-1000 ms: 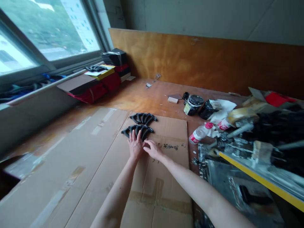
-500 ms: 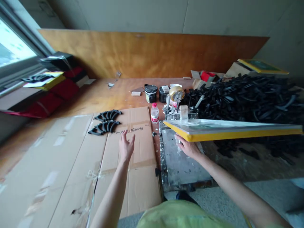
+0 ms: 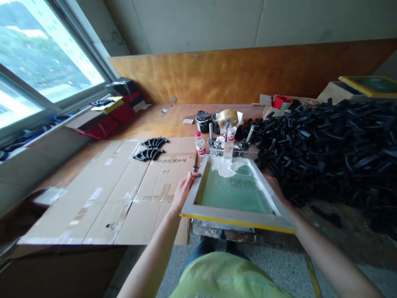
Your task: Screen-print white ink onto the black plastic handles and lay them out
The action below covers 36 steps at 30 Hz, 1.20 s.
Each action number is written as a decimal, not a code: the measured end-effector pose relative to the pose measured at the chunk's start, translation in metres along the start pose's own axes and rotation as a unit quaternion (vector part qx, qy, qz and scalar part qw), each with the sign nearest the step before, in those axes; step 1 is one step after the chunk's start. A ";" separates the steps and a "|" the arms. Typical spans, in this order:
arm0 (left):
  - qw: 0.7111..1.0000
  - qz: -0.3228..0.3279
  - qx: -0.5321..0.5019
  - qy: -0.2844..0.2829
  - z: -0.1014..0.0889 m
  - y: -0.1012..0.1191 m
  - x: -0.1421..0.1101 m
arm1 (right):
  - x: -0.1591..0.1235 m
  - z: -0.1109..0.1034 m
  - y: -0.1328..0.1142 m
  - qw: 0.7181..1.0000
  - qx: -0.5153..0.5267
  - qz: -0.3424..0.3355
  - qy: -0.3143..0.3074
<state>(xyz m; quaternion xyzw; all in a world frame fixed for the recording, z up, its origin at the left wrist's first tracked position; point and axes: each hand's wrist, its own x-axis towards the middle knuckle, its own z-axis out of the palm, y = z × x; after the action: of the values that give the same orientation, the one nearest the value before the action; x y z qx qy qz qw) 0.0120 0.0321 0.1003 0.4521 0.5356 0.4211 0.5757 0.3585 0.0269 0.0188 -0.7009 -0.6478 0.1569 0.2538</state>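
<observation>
A screen printing frame [image 3: 245,223] with green mesh and a yellow front edge lies nearly level before me, its far end at a metal hinge clamp [image 3: 217,150]. White paste [image 3: 228,169] is spread over the far part of the mesh. My left hand [image 3: 183,191] is closed on the frame's left edge. On the opposite edge is my right hand [image 3: 274,186], closed against the side, its fingertips hidden by the frame. Left of the frame, two rows of black curved pieces [image 3: 149,154] rest on a cardboard sheet [image 3: 124,174].
A large heap of black plastic pieces [image 3: 335,145] covers the right of the table. A red-capped bottle [image 3: 200,145], a black tub [image 3: 203,121] and a tape roll [image 3: 228,118] stand behind the frame. Red boxes [image 3: 114,120] sit by the window.
The frame has gone from raised and tilted at right to lower and nearly level in front of me. My left hand has moved from above the cardboard to its left edge; my right hand to its right edge.
</observation>
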 end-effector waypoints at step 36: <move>0.997 -0.061 0.043 -0.003 -0.010 -0.123 0.006 | 0.032 0.035 -0.084 0.941 -0.094 -0.306 -0.107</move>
<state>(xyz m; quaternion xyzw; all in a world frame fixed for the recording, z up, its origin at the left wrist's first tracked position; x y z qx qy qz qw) 0.0022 0.0097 -0.0209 0.4441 0.5779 0.3607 0.5820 0.2731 0.0668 0.0406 -0.4688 -0.8662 0.0838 0.1514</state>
